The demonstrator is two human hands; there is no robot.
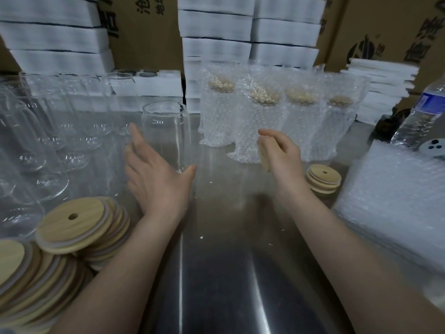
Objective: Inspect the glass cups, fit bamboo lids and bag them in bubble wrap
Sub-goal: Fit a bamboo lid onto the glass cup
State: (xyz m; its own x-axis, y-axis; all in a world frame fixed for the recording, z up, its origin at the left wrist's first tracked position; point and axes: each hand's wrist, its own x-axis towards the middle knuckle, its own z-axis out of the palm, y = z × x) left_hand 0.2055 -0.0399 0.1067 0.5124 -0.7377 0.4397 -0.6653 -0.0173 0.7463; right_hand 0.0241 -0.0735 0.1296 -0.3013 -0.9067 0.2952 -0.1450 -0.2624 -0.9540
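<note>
A clear glass cup point(166, 136) stands upright on the steel table point(228, 237), without a lid. My left hand point(154, 174) is spread open just in front of and beside it, thumb near its base, fingers apart. My right hand point(281, 153) holds a round bamboo lid point(263, 156) on edge, to the right of the cup. Several bubble-wrapped, lidded cups point(265, 116) stand behind my right hand. Loose bamboo lids are piled at the front left point(72, 225), and a small stack of lids point(323, 178) lies to the right.
Several bare glass cups point(48, 141) crowd the left side. A pile of bubble-wrap bags point(390, 201) sits at the right, with a water bottle point(419, 116) behind it. White foam trays point(214, 32) and cardboard boxes point(144, 32) wall off the back.
</note>
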